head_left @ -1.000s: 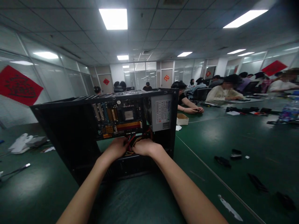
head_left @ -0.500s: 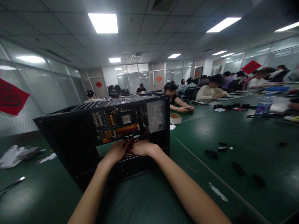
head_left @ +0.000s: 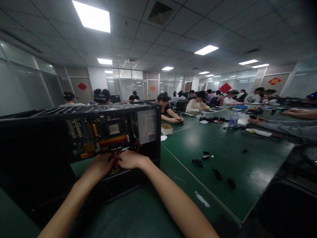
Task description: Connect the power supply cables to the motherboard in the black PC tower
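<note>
A black computer case (head_left: 54,180) stands on the green table with its side facing me uncovered. Inside it I see a motherboard (head_left: 114,129) and a grey power supply (head_left: 148,124) at the upper right. Below the board, red, yellow and black cables (head_left: 116,162) bunch up in the case's opening. My left hand (head_left: 101,165) is closed on this bundle from the left. From the right, my right hand (head_left: 130,159) pinches the same cables. The fingertips of both hands are partly hidden among the wires.
A small open cardboard box (head_left: 166,129) stands just beyond the case. Several small black parts (head_left: 217,174) and a torn white scrap (head_left: 202,199) lie on the table (head_left: 183,152) to the right. Across it sit several people, a bottle (head_left: 232,121) and a power strip (head_left: 259,132).
My view has swung to the right, so the case and both hands appear further left. The hands stay at the cable bundle, with only slight shifts of the fingers.
</note>
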Demonstrator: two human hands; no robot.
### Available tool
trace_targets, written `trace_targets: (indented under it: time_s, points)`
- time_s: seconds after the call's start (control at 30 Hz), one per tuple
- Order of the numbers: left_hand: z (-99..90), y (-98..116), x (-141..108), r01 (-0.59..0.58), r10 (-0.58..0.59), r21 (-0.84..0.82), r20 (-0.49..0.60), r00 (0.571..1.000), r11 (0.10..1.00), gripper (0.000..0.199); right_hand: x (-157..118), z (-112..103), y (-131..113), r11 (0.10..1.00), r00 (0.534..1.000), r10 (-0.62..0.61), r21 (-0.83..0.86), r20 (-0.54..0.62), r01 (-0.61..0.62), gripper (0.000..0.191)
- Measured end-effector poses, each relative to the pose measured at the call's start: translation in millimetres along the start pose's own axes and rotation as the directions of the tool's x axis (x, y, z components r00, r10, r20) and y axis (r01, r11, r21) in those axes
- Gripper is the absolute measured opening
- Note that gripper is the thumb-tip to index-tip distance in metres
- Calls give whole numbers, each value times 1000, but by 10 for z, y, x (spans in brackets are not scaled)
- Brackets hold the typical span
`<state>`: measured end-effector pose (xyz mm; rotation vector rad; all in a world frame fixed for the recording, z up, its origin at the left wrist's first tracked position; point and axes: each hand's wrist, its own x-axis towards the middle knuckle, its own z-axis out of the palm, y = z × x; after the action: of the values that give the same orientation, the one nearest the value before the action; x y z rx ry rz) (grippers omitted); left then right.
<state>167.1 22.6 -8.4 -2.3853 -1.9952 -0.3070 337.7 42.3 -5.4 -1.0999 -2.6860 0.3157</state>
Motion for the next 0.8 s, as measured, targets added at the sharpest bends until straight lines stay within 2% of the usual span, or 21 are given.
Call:
trace_targets:
  time_s: [0.3, 0.53, 0.63, 0.8]
  points:
    - [91, -86, 68, -94, 93, -47, -29, 995, 994, 38, 2, -11, 2, 999, 999, 15, 52, 30, -17, 44]
    - [12, 0, 51, -28, 28, -10, 24, 999, 1000, 35, 19, -7, 34, 996, 999, -3, 86, 42, -1, 43]
    - [8, 1, 49, -39, 39, -12, 20, 999, 999, 36, -3, -18, 2, 996, 998, 47, 77, 49, -51, 46]
    - [30, -34, 47, -66, 66, -29, 2, 998, 997, 35, -10, -11, -37, 989, 990, 141, 55, -12, -140, 50]
